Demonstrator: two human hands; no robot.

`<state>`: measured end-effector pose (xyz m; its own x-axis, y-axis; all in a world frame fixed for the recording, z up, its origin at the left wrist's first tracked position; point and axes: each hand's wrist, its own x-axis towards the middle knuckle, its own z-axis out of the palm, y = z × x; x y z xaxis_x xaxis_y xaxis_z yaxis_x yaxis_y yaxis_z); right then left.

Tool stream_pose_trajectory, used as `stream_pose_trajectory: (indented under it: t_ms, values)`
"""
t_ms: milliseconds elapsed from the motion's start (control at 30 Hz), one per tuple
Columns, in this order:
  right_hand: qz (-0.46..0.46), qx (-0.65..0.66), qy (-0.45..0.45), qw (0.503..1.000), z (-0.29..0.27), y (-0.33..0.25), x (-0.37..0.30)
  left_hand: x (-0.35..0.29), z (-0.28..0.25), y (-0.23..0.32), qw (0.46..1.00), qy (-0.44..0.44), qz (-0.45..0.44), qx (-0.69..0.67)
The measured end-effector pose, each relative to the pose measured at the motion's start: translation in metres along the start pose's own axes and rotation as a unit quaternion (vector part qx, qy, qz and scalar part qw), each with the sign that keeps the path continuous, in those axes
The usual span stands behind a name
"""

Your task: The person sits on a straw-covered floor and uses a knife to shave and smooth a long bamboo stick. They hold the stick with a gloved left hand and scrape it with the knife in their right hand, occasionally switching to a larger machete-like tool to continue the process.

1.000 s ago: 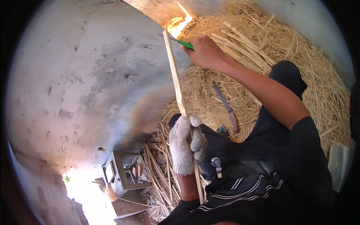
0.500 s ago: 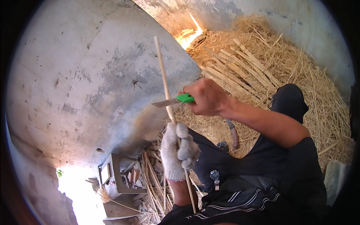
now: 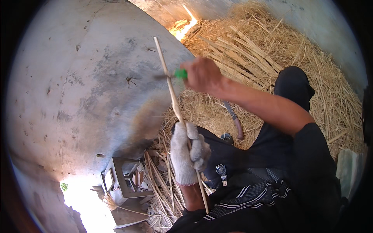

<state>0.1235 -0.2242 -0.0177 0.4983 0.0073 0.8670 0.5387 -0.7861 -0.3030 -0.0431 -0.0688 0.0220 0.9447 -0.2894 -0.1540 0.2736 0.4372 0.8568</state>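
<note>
My left hand (image 3: 189, 149), in a pale knitted work glove, is closed round a long thin wooden stick (image 3: 171, 88). The stick stands tilted, its upper end leaning left toward the wall and its lower end reaching my body. Bare and closed, my right hand (image 3: 204, 75) grips the green handle of a knife (image 3: 180, 74). The knife's blade, smeared by motion, lies across the upper half of the stick; whether it cuts in cannot be made out. Below the blade the stick has a slightly thicker, uneven stretch.
Split wooden strips (image 3: 243, 54) lie on a heap of straw and shavings (image 3: 311, 77) at the back right. A curved tool with a brown handle (image 3: 237, 128) lies between my legs. On the left rise a stained wall (image 3: 97, 77) and a frame-like stand (image 3: 120, 178) beside loose sticks (image 3: 159, 182).
My right hand has moved the knife up along the stick, away from my gloved left hand. The left hand keeps its hold. The whole view has shifted slightly.
</note>
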Motion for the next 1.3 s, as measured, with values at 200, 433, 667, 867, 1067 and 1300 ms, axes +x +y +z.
stream_pose_trajectory:
  t_ms: [200,433,667,867,1067,1300]
  values:
    - [0.123,-0.06,-0.097,0.986,-0.001,0.042,0.022,-0.002,-0.012,-0.017,0.998,-0.009,-0.05,-0.023]
    - [0.477,0.048,-0.131,0.867,-0.001,0.124,0.02,-0.026,0.013,-0.038,0.986,-0.045,-0.08,0.141]
    - [0.325,0.11,-0.117,0.932,-0.028,0.063,0.033,0.014,-0.015,-0.004,0.992,0.044,0.02,0.119]
    - [-0.023,0.156,-0.046,0.986,-0.041,0.0,0.015,0.034,-0.002,0.024,0.998,-0.039,0.024,0.032]
    - [0.017,0.07,0.023,0.997,-0.055,-0.002,0.02,0.035,0.027,0.037,0.996,-0.085,0.006,0.018]
    - [0.241,0.031,-0.047,0.969,-0.055,0.055,0.037,0.02,0.042,0.012,0.991,-0.106,-0.048,0.072]
